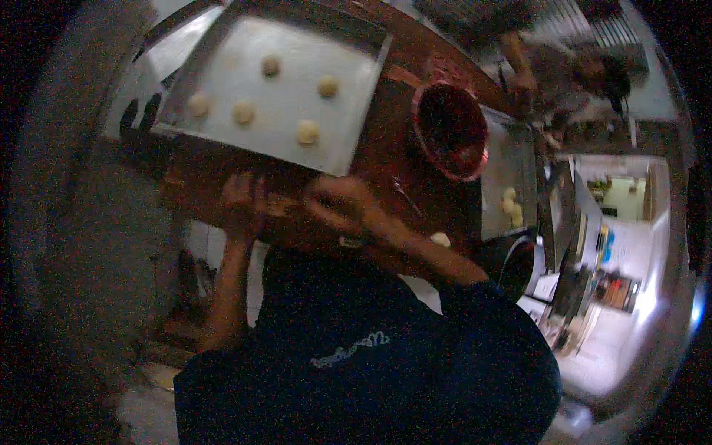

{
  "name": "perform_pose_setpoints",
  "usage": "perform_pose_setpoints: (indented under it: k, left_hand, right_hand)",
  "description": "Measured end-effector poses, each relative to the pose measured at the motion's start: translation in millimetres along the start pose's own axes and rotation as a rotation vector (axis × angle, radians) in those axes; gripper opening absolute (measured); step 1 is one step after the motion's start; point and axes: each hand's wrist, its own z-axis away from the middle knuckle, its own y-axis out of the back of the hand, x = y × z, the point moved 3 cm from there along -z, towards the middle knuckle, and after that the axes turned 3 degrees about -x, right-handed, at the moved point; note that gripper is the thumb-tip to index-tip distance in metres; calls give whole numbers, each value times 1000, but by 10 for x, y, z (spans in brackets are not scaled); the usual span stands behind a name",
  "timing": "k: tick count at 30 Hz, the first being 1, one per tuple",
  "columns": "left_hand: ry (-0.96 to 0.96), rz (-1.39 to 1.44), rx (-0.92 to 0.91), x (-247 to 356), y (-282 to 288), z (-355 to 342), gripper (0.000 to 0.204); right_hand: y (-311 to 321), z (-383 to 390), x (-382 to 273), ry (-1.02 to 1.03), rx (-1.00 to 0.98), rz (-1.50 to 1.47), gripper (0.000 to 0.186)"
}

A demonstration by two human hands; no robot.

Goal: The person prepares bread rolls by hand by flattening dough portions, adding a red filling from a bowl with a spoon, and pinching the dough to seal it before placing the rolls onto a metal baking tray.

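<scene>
My left hand (pixel 245 202) is at the table's near edge, just below the tray; its fingers are blurred and dark, so their grip does not show. To the right of it, my right hand (pixel 343 204) has its fingers curled in; whatever they may hold is hidden. Above both hands lies a rectangular pale-lined baking tray (pixel 222 70). Several pale dough balls sit spaced apart on it, the nearest one (pixel 308 132) close to its lower right corner. Another pale dough piece (pixel 440 239) lies beside my right forearm.
A red bowl (pixel 475 159) with a dark inside stands right of the tray on the brown wooden table (pixel 386 141). Beyond it, a second tray (pixel 500 170) holds several pale dough pieces (pixel 510 208). Another person (pixel 556 74) is at the upper right.
</scene>
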Motion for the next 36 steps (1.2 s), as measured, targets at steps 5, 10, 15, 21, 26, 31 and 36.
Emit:
perform_pose_setpoints:
  k: [5,10,15,21,26,31,36]
  left_hand:
    - [-299,-165,245,168,-28,-56,25]
    - [-228,163,112,684,-2,-35,39]
    - [-317,-215,-150,1978,-642,520,63]
    - [-263,-19,-318,1545,-1082,675,45]
    - [-320,188,-24,1864,-439,807,36]
    - [-416,112,-114,1713,-747,206,56]
    - [-536,-113,-208,1689,-625,247,67]
  right_hand:
    - [456,1721,945,-375,281,-15,18]
    - [808,1903,2064,-169,779,500,20]
    - [621,1391,2792,-173,667,691,21]
    - [672,1398,2870,-79,575,609,18]
    - [1154,1681,2038,-69,729,242,18]
    - [2514,1267,1548,-31,792,385,21]
    - [3160,774,1589,100,511,1222,19]
